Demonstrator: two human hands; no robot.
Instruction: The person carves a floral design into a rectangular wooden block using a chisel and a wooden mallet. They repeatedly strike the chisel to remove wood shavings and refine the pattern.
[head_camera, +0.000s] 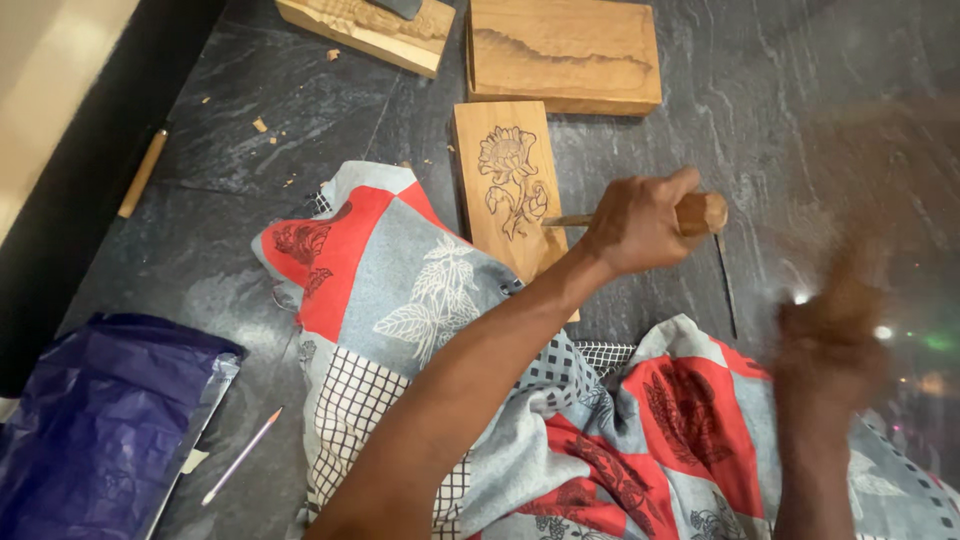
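Note:
A light wooden plank with a flower drawn on it in dark lines lies on the dark stone floor, its near end resting on my cloth-covered lap. My left hand is closed around a wooden-handled chisel. The chisel's thin blade points left and touches the plank beside the flower stem. My right hand is raised at the right and heavily motion-blurred. A brown smear stretches above it, and I cannot tell what it holds.
Two thicker wooden blocks lie beyond the plank. The red, grey and checked cloth covers my legs. A blue sheet, a pencil, a wooden stick, a thin metal tool and wood chips lie around.

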